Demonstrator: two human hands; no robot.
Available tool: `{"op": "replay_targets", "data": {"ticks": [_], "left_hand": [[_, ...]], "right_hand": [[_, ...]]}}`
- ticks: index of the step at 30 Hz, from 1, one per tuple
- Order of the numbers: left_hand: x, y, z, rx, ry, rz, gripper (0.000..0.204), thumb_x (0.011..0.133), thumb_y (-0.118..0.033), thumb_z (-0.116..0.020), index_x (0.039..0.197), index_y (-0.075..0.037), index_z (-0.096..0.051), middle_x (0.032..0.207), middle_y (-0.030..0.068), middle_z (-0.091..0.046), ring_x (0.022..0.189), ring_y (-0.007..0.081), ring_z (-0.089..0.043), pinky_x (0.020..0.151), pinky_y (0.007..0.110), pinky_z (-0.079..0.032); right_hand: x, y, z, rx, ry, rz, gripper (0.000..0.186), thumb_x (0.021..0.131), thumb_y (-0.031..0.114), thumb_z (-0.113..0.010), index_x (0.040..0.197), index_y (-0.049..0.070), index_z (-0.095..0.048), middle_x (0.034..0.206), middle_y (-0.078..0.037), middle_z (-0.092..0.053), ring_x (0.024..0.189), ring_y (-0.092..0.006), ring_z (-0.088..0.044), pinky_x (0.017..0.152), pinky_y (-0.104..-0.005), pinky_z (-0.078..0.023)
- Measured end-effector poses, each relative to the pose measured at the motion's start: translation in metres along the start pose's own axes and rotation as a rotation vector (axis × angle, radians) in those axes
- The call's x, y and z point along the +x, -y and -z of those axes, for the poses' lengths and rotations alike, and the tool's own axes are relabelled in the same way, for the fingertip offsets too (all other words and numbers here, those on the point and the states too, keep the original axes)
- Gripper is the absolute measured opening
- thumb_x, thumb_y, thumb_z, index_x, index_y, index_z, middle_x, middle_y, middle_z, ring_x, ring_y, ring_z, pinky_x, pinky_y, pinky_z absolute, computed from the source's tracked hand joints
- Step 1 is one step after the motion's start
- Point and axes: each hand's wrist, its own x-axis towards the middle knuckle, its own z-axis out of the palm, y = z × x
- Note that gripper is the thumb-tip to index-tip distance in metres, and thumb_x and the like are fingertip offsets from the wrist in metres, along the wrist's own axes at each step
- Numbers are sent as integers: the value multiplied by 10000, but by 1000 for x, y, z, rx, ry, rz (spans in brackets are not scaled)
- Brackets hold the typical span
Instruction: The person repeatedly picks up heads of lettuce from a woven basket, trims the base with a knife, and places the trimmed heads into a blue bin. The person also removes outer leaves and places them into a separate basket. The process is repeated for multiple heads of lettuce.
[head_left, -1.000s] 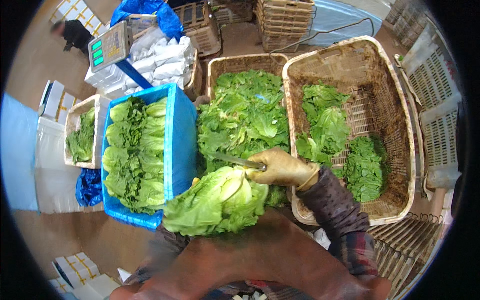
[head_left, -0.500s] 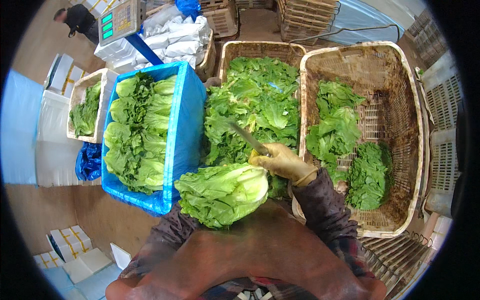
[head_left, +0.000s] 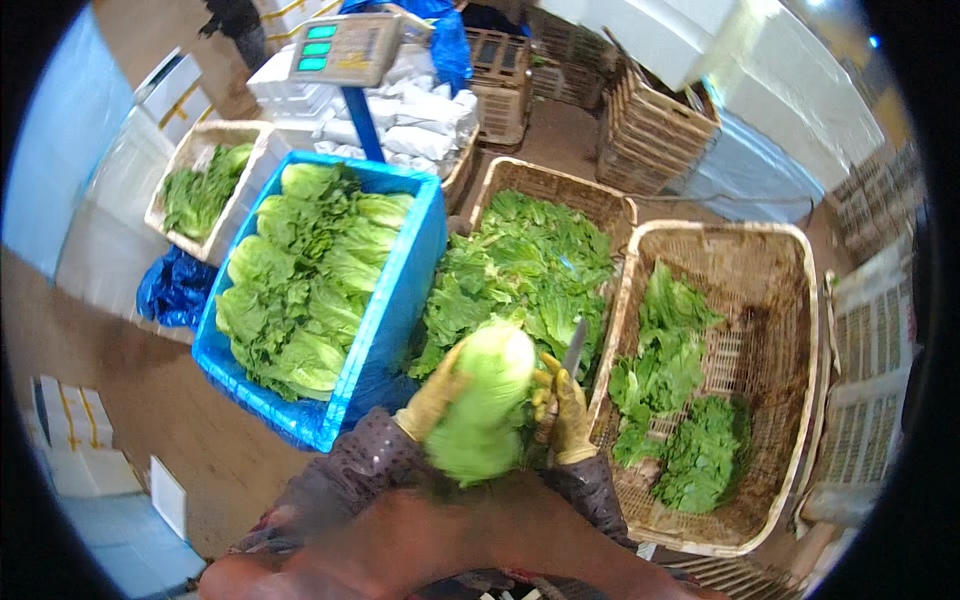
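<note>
In front of my apron a pale green lettuce head (head_left: 482,405) stands tilted with its whitish stem end pointing up and away, slightly blurred. My left hand (head_left: 430,395), in a yellowish glove, is wrapped round its left side. At its right side is my right hand (head_left: 572,415), also gloved, closed round a knife (head_left: 575,347) whose blade points up and away. Past the lettuce sits a crate of loose green leaves (head_left: 545,235). To the left, a blue-lined box (head_left: 415,270) holds rows of lettuce heads. In the brown crate (head_left: 765,340) at right lie a few leafy lettuces (head_left: 698,455).
A scale display (head_left: 345,48) on a blue post rises behind the blue-lined box. Further left stand a white foam box (head_left: 235,200) with greens and a blue plastic bundle (head_left: 178,288). Stacked crates (head_left: 655,130) are at the back. A person's dark clothing (head_left: 238,25) shows at the far left.
My view has shifted and tilted. The lettuce has turned from lying sideways to stem end up. My left hand, hidden before, now shows on it. The knife blade swung from pointing left to pointing up.
</note>
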Motion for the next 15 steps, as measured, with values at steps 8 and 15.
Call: {"op": "replay_targets", "data": {"ticks": [8, 15], "left_hand": [[-50, -18, 70, -199, -215, -397, 1301, 705, -232, -977, 1667, -110, -110, 1653, 123, -296, 1505, 256, -305, 1217, 453, -329], [-197, -35, 226, -401, -729, -445, 1042, 711, -354, -958, 1542, -83, -392, 1418, 90, -571, 1274, 245, -571, 1024, 408, -533]], "right_hand": [[70, -9, -105, -354, 474, -69, 443, 1078, 318, -539, 1440, 62, -528, 1298, -81, -647, 1062, -218, -691, 870, -335, -603], [101, 43, -294, -1886, 15, 420, 604, 913, 206, -789, 1428, 18, -535, 1423, -198, -579, 1287, -328, -590, 1073, -437, -502]]}}
